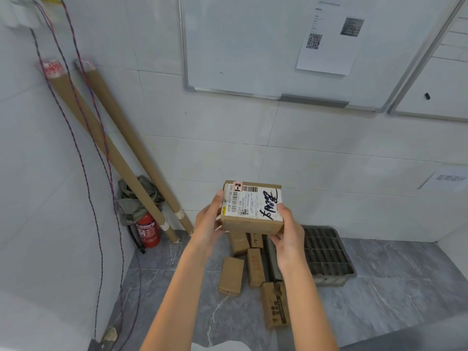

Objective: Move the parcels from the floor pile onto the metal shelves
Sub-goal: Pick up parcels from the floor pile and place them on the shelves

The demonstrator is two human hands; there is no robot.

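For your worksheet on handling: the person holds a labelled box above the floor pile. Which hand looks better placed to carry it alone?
Probably the right hand: it reaches under the box, bearing its underside. The left hand only grips the side.

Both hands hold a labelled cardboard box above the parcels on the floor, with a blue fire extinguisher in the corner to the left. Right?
Not quite: the fire extinguisher is red, not blue, as the head view shows. The rest holds: the left hand and right hand hold the labelled cardboard box above the parcels on the floor.
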